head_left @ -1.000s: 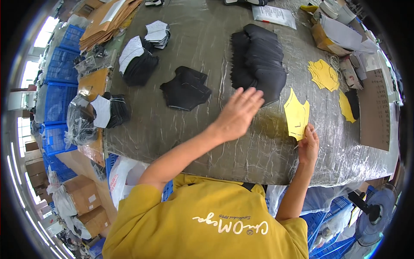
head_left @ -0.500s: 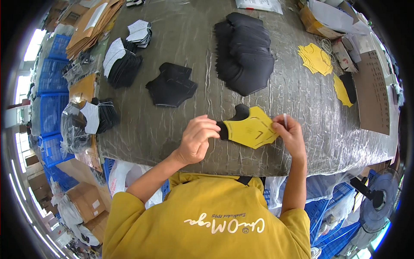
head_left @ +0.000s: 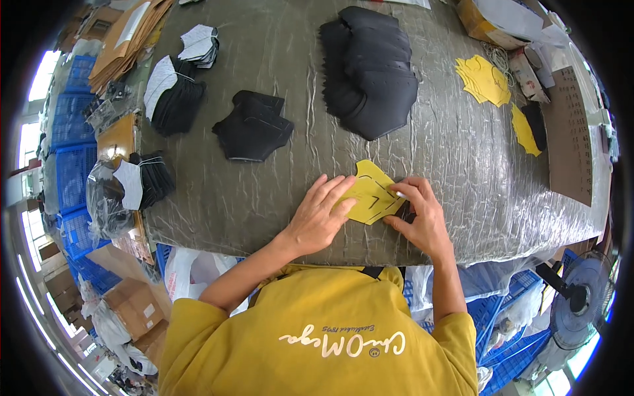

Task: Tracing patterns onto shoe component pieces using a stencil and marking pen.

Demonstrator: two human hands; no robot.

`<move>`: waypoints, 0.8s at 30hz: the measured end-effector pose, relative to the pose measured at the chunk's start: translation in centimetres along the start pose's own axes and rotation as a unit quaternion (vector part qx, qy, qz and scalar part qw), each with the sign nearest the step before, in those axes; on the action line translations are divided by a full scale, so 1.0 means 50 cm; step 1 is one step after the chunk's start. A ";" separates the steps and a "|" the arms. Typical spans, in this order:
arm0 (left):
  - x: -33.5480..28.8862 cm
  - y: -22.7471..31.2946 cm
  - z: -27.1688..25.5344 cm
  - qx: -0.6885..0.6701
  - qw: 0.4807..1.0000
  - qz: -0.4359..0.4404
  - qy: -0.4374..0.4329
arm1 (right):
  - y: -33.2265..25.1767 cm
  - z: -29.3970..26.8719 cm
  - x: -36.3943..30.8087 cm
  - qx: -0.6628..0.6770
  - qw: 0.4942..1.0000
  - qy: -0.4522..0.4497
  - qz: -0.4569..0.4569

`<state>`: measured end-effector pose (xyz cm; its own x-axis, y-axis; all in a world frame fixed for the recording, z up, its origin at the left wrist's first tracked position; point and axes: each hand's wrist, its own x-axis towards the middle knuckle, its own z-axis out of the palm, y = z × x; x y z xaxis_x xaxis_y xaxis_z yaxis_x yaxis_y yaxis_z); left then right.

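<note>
Low on the table (head_left: 489,198), yellow template (head_left: 371,198): laid between the two hands, near the front edge, its face marked with dark dashes and an angled line.
Left hand (head_left: 322,214): placed palm down, its fingers slightly spread and rested on the template's left part.
Right hand (head_left: 419,214): curled at the template's right edge, forefinger and thumb held apart; whether anything is pinched between them cannot be told.
Pale tip (head_left: 400,194): seen at the right hand's fingers, too small to be identified.
Dark piece (head_left: 407,214): partly covered by the template and the right hand, its outline mostly hidden.
Black stack (head_left: 373,72): spread in overlapping layers, beyond the template.
Black pieces (head_left: 253,129): laid one over another, left of the stack.
Tied bundles (head_left: 175,99): grouped at the table's left side, each topped with a whitish piece.
Yellow pieces (head_left: 485,80): heaped on the right, with a yellow-and-black pair (head_left: 528,132) placed closer to the standing cardboard sheet (head_left: 571,138).
Blue crates (head_left: 72,145): stacked past the table's left side.
Fan (head_left: 579,297): set at lower right, beyond the table edge.
Yellow shirt (head_left: 317,356): worn by the person, seen along the bottom.
</note>
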<state>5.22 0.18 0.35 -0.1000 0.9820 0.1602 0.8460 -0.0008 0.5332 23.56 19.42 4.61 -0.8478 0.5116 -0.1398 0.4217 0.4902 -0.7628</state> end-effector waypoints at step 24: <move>0.025 -0.044 -0.023 0.005 0.995 0.098 -0.034 | 0.036 0.013 -0.019 0.027 0.998 0.050 -0.041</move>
<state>2.64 1.18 0.33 0.1030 0.9735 0.2040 0.8513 -0.1924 0.4881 24.91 19.37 2.95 -0.8413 0.5404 -0.0150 0.3330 0.4962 -0.8018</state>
